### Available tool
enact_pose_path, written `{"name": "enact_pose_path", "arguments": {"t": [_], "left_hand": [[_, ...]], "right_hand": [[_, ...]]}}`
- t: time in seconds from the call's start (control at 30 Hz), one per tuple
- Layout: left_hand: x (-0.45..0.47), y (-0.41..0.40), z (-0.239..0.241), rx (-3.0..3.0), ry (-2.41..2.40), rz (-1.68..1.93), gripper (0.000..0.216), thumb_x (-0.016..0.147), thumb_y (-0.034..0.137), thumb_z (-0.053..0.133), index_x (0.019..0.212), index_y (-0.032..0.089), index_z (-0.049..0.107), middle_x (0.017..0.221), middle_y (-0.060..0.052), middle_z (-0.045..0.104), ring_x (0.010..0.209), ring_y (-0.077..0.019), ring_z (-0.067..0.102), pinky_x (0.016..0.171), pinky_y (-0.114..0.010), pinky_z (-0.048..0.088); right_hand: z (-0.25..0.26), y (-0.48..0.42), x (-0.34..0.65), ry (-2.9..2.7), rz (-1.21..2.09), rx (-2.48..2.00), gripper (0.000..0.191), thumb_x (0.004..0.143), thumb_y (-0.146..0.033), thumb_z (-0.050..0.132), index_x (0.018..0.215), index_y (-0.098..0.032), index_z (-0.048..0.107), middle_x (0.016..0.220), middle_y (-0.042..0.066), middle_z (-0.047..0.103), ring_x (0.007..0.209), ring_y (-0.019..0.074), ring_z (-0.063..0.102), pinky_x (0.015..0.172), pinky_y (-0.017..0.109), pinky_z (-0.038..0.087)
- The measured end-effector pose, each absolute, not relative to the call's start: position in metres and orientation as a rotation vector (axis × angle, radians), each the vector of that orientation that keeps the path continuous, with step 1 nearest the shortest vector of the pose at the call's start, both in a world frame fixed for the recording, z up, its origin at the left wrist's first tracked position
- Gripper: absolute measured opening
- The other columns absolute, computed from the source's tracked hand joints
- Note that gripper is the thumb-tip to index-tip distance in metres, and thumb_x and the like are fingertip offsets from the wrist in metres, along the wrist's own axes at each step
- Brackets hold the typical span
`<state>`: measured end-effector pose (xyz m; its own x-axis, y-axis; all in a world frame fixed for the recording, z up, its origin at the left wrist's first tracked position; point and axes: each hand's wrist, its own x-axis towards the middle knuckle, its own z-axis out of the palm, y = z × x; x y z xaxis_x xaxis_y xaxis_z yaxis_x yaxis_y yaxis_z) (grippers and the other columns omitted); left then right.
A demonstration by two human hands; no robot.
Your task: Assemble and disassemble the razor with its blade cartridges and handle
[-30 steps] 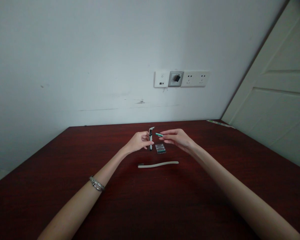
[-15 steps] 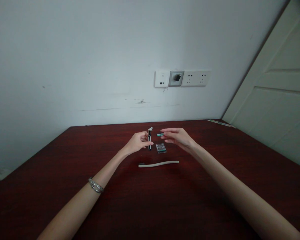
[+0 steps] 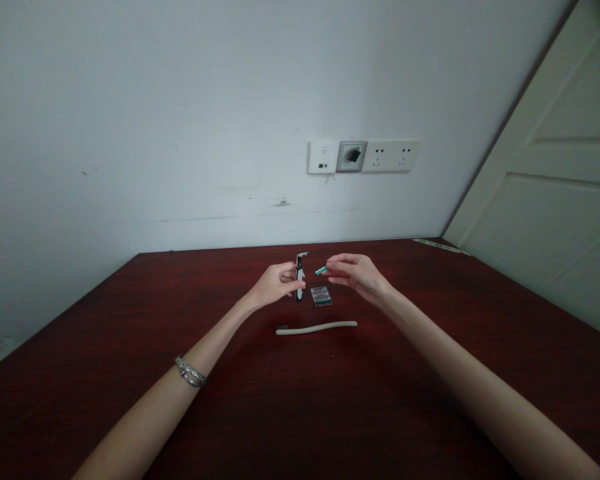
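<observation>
A dark red wooden surface (image 3: 105, 373) stands against a pale, scuffed wall (image 3: 180, 120), where a row of white sockets and switches (image 3: 364, 157) is mounted. A cream panelled door (image 3: 555, 200) stands at right.

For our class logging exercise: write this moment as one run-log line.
left hand: holds razor handle upright | right hand: pinches green cartridge | table: cartridge tray, white stick

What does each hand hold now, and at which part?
The left hand holds a razor handle upright, grip around its middle. The right hand pinches a green cartridge by one end.
</observation>
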<state>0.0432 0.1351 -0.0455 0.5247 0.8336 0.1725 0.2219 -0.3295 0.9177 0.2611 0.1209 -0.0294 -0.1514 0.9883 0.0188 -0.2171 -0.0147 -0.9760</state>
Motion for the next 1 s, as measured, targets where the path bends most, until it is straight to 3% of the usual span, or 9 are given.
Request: {"name": "enact_pose_path", "arguments": {"t": [0.43,0.6,0.83,1.0], "left_hand": [[0.044,0.134,-0.045,1.845,0.876,0.804,0.025,0.073,0.031,0.063,0.088,0.013,0.055,0.078,-0.005,0.064,0.066,-0.0142,0.063,0.054,-0.023,0.05],[0.044,0.134,-0.046,1.835,0.869,0.793,0.026,0.072,0.031,0.064,0.088,0.013,0.055,0.078,-0.005,0.064,0.067,-0.0142,0.062,0.054,-0.023,0.05],[0.043,0.136,-0.051,1.834,0.851,0.774,0.025,0.073,0.031,0.064,0.088,0.013,0.055,0.078,-0.004,0.063,0.068,-0.0136,0.062,0.054,-0.022,0.05],[0.043,0.135,-0.047,1.829,0.865,0.787,0.024,0.073,0.03,0.064,0.086,0.012,0.055,0.077,-0.004,0.063,0.067,-0.0137,0.062,0.053,-0.022,0.049]], "right_hand": [[-0.027,0.117,0.257,-1.194,1.471,-1.044,0.017,0.07,-0.02,0.07,0.085,-0.013,0.066,0.07,0.005,0.065,0.058,0.012,0.062,0.053,0.025,0.057],[-0.026,0.116,0.256,-1.186,1.461,-1.045,0.017,0.07,-0.016,0.069,0.087,-0.013,0.067,0.072,0.005,0.066,0.058,0.0113,0.062,0.055,0.025,0.058],[-0.022,0.118,0.261,-1.147,1.429,-1.021,0.013,0.068,-0.013,0.069,0.081,-0.011,0.069,0.075,0.007,0.068,0.069,0.0133,0.064,0.07,0.027,0.057],[-0.019,0.12,0.263,-1.196,1.307,-1.192,0.01,0.064,-0.014,0.072,0.074,-0.012,0.071,0.077,0.007,0.07,0.062,0.0098,0.061,0.054,0.018,0.052]]}}
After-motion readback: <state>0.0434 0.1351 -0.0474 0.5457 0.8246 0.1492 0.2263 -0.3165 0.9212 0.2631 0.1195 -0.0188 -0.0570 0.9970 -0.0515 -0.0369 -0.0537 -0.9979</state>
